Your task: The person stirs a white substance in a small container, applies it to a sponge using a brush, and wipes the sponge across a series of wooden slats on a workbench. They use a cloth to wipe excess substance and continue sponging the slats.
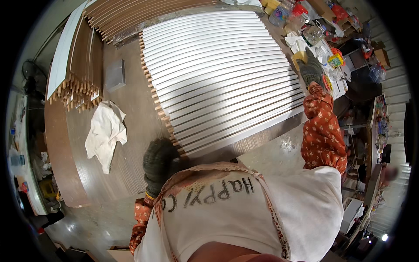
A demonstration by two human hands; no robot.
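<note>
White slats (222, 78) with wooden pegs at their left ends lie side by side in a broad panel on the brown table. My left hand (158, 162), in a dark grey-green glove, rests by the panel's near left corner, next to the lowest pegs. Its fingers are too dark and hidden to read. Stretched out to the far right, my gloved right hand (310, 70) is closed around a yellow sponge-like block (299, 57) at the edge of a cluttered side surface. A crumpled white cloth (106, 133) lies on the table left of the panel.
Stacked boards with pegged ends (78, 65) stand at the table's far left, and more slats (139, 15) lie behind the panel. A grey flat block (115, 75) sits between. Clear plastic bottles (313, 35) and a yellow box (335, 60) crowd the right side.
</note>
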